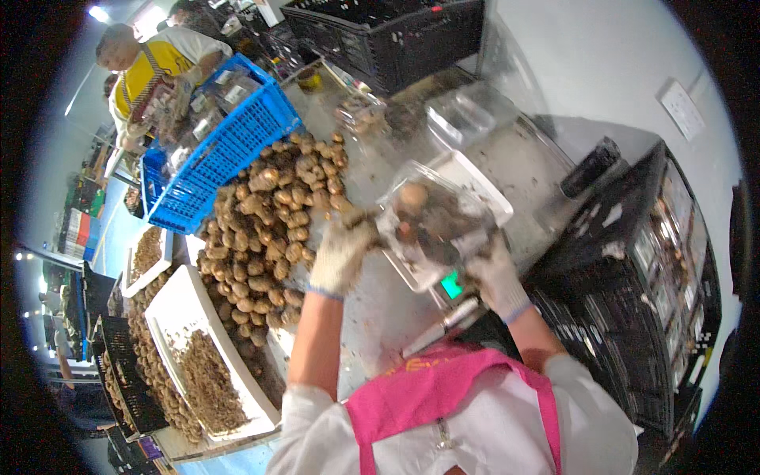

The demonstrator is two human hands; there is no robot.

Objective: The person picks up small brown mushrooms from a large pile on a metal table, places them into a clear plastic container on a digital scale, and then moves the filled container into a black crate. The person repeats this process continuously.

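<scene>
My left hand [343,255], in a pale knit glove, is at the left edge of a clear plastic container [436,217] with brown, round produce inside. At its right edge is my right hand [497,276], gloved the same way. Both hands hold the container, though blur hides the fingertips. It is above a white tray [409,279] on a scale, whose green display [451,285] shows just below. A large heap of small brown taro-like tubers [267,237] lies to the left of my left hand.
A blue plastic crate [237,142] with packed bags stands behind the heap; a person [142,77] in a yellow apron works beside it. White bins [208,374] hold brown bits at the left. Clear empty containers [460,119] lie at the back. Black crates [623,309] stand at the right.
</scene>
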